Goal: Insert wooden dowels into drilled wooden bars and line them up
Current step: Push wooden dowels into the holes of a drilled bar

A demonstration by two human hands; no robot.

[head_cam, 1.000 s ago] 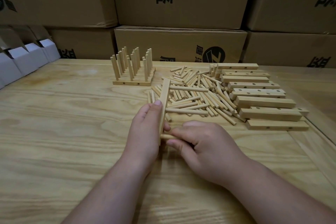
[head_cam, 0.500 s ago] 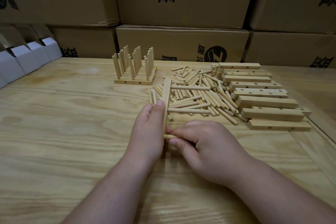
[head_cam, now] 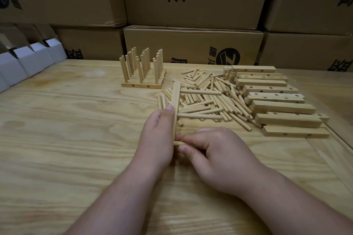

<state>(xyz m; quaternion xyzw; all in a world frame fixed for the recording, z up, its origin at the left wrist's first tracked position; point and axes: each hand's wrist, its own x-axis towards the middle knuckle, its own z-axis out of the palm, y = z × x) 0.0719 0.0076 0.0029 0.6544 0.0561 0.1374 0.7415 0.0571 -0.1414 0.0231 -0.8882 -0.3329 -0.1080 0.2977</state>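
Change over the last 1 second: very slight. Holds the drilled bar (head_cam: 176, 101) on edge with the left hand (head_cam: 158, 135), fingers wrapped along its left face and a fingertip pressed to its top edge, exactly as before. Pinches a short dowel (head_cam: 178, 143) in the right hand (head_cam: 215, 156), thumb and curled fingers closed round it, with its tip touching the near end of the bar. Shows only a short stub of that dowel between the 2 hands, much the same as half a second ago, with the right hand perhaps nudged a little closer to the bar. Cannot tell whether the tip has entered the hole, since the hole itself is hidden behind the fingers.

Reads as a slow press-in, not a fresh pick-up. Already carries 2 seated dowels (head_cam: 200, 92) jutting out to the right from the far and middle holes, so likely the 3rd and last peg for this bar. Calls next for a straight push along the hole axis; risks jamming if the dowel tilts.

Leaves the rest untouched since before: loose dowel pile (head_cam: 219, 105) just beyond the hands, stack of undrilled-side-up blank bars (head_cam: 282, 107) to its right, finished row of pegged bars (head_cam: 143, 86) standing at the back left of the wooden table (head_cam: 66, 139). Suggests many bars still to fill.
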